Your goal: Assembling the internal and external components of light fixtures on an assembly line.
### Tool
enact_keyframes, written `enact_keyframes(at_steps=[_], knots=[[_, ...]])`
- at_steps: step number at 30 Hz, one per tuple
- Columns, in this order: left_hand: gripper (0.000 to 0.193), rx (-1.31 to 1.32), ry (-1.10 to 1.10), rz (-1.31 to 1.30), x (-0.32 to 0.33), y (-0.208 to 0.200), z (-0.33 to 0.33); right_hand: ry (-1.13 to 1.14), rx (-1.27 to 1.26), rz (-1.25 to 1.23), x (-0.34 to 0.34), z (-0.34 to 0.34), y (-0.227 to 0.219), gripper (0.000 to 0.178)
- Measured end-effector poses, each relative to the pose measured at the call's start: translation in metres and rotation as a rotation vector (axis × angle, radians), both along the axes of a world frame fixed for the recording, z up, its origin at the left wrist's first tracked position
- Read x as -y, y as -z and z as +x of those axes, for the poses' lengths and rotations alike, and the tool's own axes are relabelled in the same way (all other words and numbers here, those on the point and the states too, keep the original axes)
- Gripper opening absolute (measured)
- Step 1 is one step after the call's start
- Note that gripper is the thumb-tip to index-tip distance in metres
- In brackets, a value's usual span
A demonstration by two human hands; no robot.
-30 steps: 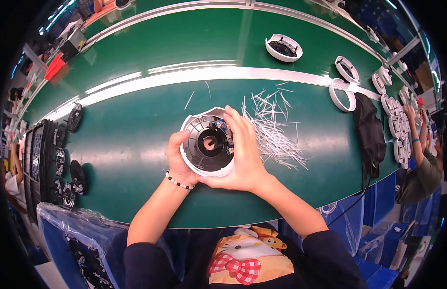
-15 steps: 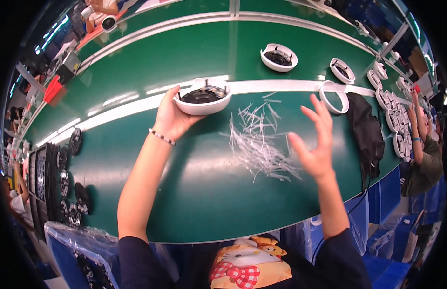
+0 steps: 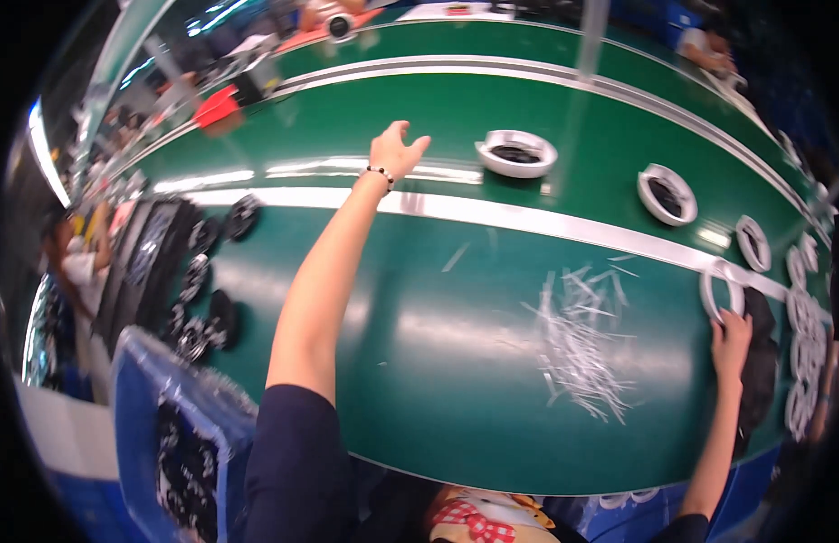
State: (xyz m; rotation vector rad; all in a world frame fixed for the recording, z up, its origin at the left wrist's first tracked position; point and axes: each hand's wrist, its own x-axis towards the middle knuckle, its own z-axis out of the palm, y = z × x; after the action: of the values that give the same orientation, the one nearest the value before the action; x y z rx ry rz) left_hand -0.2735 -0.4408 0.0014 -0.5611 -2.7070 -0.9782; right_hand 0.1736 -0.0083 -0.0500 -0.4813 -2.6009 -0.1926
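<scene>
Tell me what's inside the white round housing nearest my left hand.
The white housing holds a black part, blurred in detail; what lies beneath that part is covered.

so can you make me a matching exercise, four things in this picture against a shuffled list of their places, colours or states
1 left hand
2 right hand
3 thin white strips
4 plastic-lined bin

A loose heap on the green tabletop
B blue, at lower left
C at the white ring's near edge
D spread open, holding nothing

Pairs: 1-D; 2-C; 3-A; 4-B
</scene>
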Motion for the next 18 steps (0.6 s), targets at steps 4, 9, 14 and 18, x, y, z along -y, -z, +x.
enact_keyframes(at_steps=[4,9,14,18], knots=[[0.062,-0.087,-0.269,-0.495,0.152,0.002,-0.023,-0.008,-0.18,-0.169,-0.018,0.007,0.009,0.013],[0.075,0.196,-0.561,-0.688,0.254,0.028,0.004,-0.157,-0.381,-0.132,0.048,-0.014,-0.023,0.009],[0.068,0.385,-0.338,-0.958,0.229,-0.01,0.031,-0.571,-0.313,-0.106,0.165,-0.05,-0.079,0.015],[0.063,0.25,0.106,-0.922,0.198,-0.016,0.084,-0.952,-0.157,-0.199,0.264,-0.069,-0.075,0.01]])
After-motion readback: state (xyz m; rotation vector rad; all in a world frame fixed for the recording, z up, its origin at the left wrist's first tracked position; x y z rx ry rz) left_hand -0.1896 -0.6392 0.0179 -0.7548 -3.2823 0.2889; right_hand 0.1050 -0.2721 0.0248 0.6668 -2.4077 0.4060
